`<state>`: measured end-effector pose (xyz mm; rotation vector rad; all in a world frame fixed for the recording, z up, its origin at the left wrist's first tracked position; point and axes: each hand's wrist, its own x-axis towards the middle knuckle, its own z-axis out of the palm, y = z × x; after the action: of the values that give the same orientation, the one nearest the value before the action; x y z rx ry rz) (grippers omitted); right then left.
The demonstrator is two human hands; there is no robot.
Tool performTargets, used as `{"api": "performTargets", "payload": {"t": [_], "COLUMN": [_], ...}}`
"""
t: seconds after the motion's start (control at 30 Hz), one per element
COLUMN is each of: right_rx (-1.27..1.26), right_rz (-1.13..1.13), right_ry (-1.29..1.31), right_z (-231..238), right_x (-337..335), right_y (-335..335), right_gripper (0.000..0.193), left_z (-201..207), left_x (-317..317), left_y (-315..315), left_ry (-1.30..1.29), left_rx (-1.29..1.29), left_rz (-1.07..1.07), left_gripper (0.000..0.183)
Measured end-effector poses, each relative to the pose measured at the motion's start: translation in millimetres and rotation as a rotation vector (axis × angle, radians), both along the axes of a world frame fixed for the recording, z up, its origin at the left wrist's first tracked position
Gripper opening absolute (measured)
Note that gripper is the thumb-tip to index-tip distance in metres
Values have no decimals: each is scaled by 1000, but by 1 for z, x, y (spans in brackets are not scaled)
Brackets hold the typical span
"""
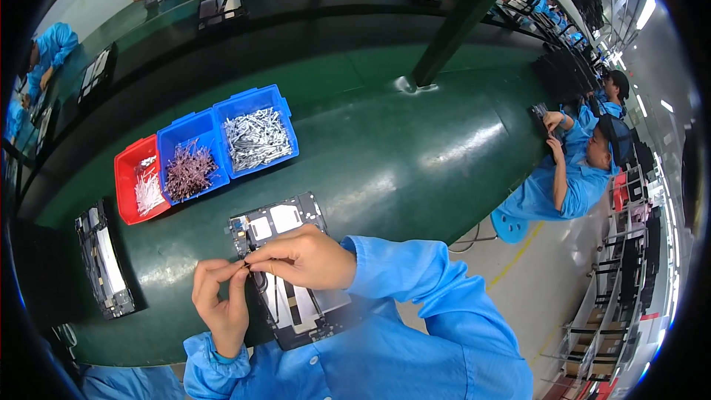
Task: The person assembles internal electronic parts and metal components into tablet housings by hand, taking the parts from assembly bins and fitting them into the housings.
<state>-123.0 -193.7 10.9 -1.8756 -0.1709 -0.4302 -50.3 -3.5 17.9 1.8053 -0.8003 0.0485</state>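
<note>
An opened tablet (286,218) lies at the bench edge in front of me, with circuit parts, white panels and dark strips showing inside. Over its left side my left hand (225,302) and my right hand (305,256) meet, thumb and fingertips of each pinched together. Between the fingertips sits a tiny dark piece, too small to name. Both hands are closed on it or right beside it, and they cover part of the tablet's middle.
Beyond the tablet stand a red bin (127,194) with small white parts, a blue bin (172,133) with brownish-purple parts and another blue bin (284,108) with silvery parts. A second opened tablet (105,259) lies left. A green post (452,33) rises behind. A co-worker (574,170) sits at right.
</note>
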Motion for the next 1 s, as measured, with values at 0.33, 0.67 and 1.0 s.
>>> {"api": "performTargets", "payload": {"t": [0.33, 0.67, 1.0], "right_rx": [-31, -24, 114], "right_rz": [-40, -1, -56], "right_ry": [-40, -39, -28], "right_z": [11, 11, 8], "right_x": [0, -1, -5], "right_y": [3, -1, 10], "right_gripper": [11, 12, 11], "left_z": [0, 1, -24], "left_x": [-1, 3, -6], "left_y": [3, 7, 1], "left_ry": [35, 148, 735], "left_rx": [-8, 5, -418], "left_rz": [-30, -107, -198], "left_gripper": [11, 16, 16]}}
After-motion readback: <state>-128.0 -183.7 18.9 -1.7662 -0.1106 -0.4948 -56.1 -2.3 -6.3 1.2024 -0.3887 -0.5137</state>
